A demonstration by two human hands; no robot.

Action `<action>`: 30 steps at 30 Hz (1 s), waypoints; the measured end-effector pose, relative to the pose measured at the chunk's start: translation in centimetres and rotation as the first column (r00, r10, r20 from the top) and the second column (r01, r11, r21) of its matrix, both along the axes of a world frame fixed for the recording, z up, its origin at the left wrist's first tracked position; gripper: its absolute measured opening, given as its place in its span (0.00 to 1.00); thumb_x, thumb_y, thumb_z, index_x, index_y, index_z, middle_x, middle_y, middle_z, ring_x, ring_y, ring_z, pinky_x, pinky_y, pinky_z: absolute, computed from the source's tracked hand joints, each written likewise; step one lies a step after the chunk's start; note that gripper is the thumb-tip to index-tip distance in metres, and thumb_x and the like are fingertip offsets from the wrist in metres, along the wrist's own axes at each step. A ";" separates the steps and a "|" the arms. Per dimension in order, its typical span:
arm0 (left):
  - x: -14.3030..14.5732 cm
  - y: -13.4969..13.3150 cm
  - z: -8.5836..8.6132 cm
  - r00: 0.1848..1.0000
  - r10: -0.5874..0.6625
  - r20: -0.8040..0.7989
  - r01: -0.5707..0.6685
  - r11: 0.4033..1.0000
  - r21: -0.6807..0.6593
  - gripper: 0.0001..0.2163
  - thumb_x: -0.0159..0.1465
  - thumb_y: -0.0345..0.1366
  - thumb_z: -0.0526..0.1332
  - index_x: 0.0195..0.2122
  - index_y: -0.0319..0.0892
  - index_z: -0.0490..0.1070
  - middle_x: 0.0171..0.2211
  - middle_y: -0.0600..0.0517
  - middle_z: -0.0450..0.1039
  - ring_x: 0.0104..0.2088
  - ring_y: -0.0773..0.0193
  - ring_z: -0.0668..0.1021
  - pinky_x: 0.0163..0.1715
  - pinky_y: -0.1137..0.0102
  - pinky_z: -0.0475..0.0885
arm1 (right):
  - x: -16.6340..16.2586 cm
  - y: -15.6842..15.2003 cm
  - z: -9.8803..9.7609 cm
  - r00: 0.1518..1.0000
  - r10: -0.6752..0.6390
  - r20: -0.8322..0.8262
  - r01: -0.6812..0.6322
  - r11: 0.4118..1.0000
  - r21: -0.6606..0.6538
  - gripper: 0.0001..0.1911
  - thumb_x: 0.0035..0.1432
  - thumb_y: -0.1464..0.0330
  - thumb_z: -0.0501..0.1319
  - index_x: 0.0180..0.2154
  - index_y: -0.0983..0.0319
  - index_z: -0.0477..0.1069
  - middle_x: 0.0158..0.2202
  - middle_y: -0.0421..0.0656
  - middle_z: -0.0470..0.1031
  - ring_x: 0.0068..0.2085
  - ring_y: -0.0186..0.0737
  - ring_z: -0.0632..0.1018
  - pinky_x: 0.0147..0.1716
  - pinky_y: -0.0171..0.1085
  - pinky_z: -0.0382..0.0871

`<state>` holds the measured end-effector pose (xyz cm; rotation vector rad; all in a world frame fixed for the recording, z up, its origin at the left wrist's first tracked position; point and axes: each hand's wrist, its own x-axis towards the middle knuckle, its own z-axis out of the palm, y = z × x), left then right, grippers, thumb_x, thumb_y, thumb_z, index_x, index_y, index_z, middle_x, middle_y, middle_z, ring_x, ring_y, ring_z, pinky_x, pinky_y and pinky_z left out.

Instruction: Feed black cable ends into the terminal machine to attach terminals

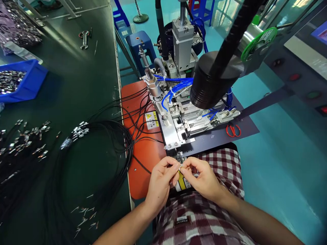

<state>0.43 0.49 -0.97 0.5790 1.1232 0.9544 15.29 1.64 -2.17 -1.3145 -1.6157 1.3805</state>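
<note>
My left hand [162, 178] and my right hand [203, 175] meet at the front of a bench machine [171, 132], both closed in a pinch. Between their fingertips shows a small shiny metal piece [181, 166], too small to make out in detail. One black cable [141, 165] runs across the orange board up to my left hand and disappears behind it; its end is hidden by the fingers. Several other black cables [138, 117] lead from the coil [127, 143] on the left to the machine's side.
Loose cable ends with metal connectors [28, 139] lie on the dark green table [84, 78]. A blue bin [30, 81] of small metal parts stands there, with a wrench [84, 41] farther back. A black cylinder [217, 78] overhangs the machine. Red-handled scissors [233, 130] lie right.
</note>
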 end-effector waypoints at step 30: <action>-0.3 -0.2 -0.6 0.995 -0.070 -0.067 0.071 0.998 0.004 0.08 0.63 0.40 0.60 0.34 0.41 0.65 0.14 0.61 0.59 0.16 0.74 0.59 0.20 0.76 0.54 | 1.0 1.1 0.4 0.999 0.029 -0.025 -0.029 1.000 -0.012 0.05 0.61 0.69 0.57 0.33 0.61 0.70 0.27 0.40 0.72 0.28 0.34 0.71 0.28 0.33 0.65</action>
